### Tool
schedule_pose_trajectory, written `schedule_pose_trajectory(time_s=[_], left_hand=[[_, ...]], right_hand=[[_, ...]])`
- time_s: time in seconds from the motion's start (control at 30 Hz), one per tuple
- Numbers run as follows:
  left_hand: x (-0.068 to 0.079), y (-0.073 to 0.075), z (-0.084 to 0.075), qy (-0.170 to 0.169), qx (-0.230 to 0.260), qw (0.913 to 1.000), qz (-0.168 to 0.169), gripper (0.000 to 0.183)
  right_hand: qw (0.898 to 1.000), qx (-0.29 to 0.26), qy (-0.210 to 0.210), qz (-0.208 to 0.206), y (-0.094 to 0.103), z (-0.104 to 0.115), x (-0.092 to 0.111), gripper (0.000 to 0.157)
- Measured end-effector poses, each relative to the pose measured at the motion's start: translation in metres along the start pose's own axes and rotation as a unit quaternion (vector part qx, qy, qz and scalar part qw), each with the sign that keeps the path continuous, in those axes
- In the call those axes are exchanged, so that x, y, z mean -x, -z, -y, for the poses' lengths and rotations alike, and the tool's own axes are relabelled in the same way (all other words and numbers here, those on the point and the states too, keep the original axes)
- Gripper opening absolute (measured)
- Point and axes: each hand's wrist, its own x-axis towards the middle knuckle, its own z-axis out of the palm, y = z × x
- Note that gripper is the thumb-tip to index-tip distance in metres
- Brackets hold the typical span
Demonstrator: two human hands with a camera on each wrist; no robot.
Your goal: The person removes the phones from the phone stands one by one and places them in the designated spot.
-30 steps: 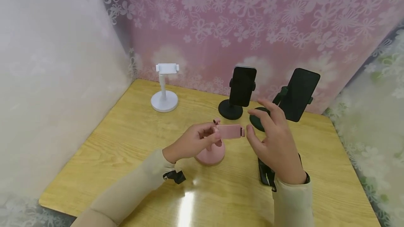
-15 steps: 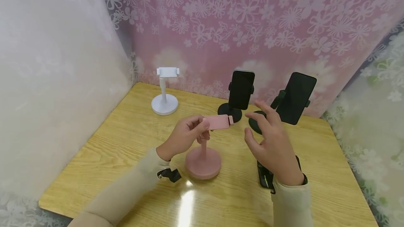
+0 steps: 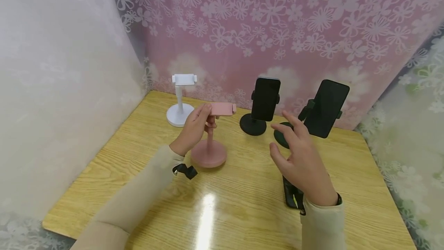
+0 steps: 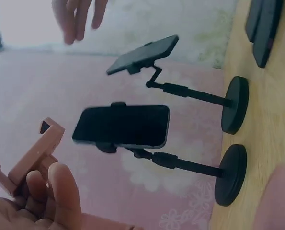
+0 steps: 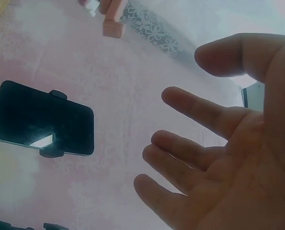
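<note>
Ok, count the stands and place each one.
4: white stand at back left; pink stand in the left hand; black stand right of that; dark green stand farthest right, partly behind the right hand.

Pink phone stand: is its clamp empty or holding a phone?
Empty: the pink clamp shows a bare face, with no phone in it; the left hand holds one end.
</note>
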Motion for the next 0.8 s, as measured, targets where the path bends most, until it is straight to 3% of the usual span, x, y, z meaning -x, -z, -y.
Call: schedule_pose_trajectory(time_s=[0.13, 0.27, 0.4, 0.5, 0.67, 0.8], left_hand=[[-0.022, 0.003, 0.013, 0.024, 0.02, 0.9988, -0.038, 0.049], [-0.046, 0.004, 0.029, 0.056, 0.016, 0.9972, -0.047, 0.051], [-0.072, 0.011, 0.045, 0.098, 0.051, 0.9918, -0.065, 0.059], [-0.084, 0.016, 0.053, 0.11, 0.071, 0.9878, -0.084, 0.064], [-0.086, 0.018, 0.057, 0.134, 0.083, 0.9827, -0.097, 0.071], [-0.075, 0.011, 0.054, 0.135, 0.052, 0.9842, -0.102, 0.057]], right_hand=[[1.0, -0.001, -0.003, 0.01, 0.0, -0.002, 0.001, 0.042], [1.0, -0.001, -0.005, 0.019, -0.003, -0.005, 0.0, 0.043], [0.999, 0.007, -0.014, 0.033, -0.007, -0.009, -0.003, 0.042], [0.998, 0.005, -0.026, 0.048, -0.01, -0.011, -0.004, 0.042], [0.997, -0.002, -0.041, 0.062, -0.012, -0.016, -0.003, 0.041], [0.997, -0.002, -0.046, 0.068, -0.012, -0.018, -0.003, 0.041]])
